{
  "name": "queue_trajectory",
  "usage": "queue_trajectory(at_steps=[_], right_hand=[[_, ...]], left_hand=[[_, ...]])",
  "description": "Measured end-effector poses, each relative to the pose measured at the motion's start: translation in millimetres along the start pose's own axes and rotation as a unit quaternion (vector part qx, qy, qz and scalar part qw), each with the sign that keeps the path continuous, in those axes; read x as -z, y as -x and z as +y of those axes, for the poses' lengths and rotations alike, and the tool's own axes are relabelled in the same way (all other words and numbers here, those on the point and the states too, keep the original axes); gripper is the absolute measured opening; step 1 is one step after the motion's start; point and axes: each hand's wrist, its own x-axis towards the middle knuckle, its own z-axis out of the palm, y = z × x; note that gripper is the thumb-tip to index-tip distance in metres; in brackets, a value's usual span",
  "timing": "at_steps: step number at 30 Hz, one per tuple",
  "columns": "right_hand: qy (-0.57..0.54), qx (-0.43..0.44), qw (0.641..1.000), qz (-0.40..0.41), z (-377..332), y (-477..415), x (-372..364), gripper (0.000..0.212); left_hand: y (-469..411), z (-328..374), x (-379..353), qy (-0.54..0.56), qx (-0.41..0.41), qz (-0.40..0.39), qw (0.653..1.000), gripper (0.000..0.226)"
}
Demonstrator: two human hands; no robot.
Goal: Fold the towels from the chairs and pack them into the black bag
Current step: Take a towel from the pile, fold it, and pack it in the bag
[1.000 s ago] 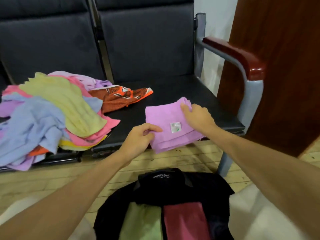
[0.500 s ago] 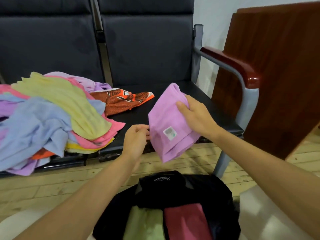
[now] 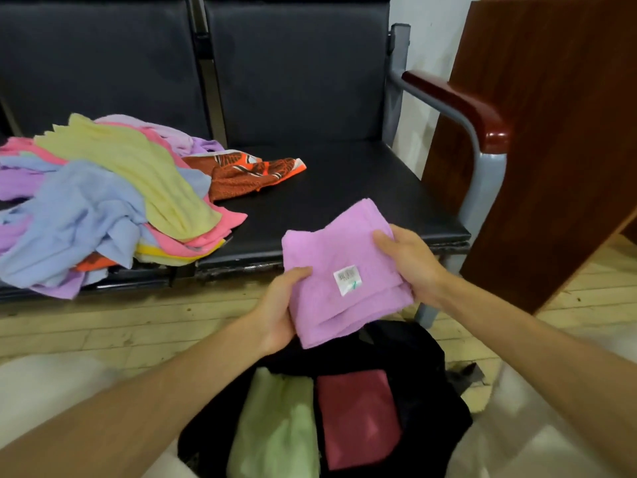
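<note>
Folded square pink terry towel (image 3: pixel 339 270), white label up: gripped at its edges by left hand (image 3: pixel 279 305) and right hand (image 3: pixel 410 260), above open black bag (image 3: pixel 427 401).

Soft, even indoor light, rather dim — glare glints off the red armrest (image 3: pixel 496 138). Wide-angle bending curves the edges; the forearms and black bag (image 3: pixel 427 367) near the bottom blur.

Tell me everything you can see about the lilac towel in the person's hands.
The lilac towel looks like soft terry cloth, folded into a rough rectangle of several layers with stepped lower edges. A small white label faces up. It is held tilted in the air above the open black bag. The left hand grips its left edge, the right hand its right edge.
</note>
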Motion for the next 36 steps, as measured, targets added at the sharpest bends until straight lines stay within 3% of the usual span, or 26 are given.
queue_trajectory(at_steps=[4,7,10,13,17,19,24,28,36], right_hand=[[0.009,-0.062,0.998,0.022,53,14,18,0.017],[0.062,-0.093,0.994,0.020,90,15,22,0.022],[0.130,-0.137,0.982,-0.005,128,9,25,0.025],[0.175,-0.188,0.963,-0.080,158,9,26,0.021],[0.328,-0.180,0.911,-0.172,199,6,30,0.044],[0.352,-0.176,0.901,-0.182,215,6,30,0.048],[0.350,-0.206,0.894,-0.189,254,8,23,0.048],[0.367,-0.253,0.874,-0.195,288,2,19,0.047],[0.423,-0.304,0.831,-0.196,321,1,16,0.049]], left_hand=[[-8,-15,-5,-0.148,-0.020,0.081,0.985,0.025],[-18,-31,-9,-0.307,-0.063,0.073,0.947,0.015],[-36,-53,5,-0.416,-0.039,0.050,0.907,0.030],[-55,-87,24,-0.434,0.005,0.049,0.900,0.024],[-70,-141,43,-0.488,-0.016,0.121,0.864,0.041],[-73,-165,50,-0.473,-0.017,0.110,0.874,0.046],[-85,-211,61,-0.449,0.040,0.128,0.883,0.018],[-94,-236,70,-0.446,0.093,0.128,0.881,0.032],[-108,-264,82,-0.448,0.134,0.123,0.875,0.028]])
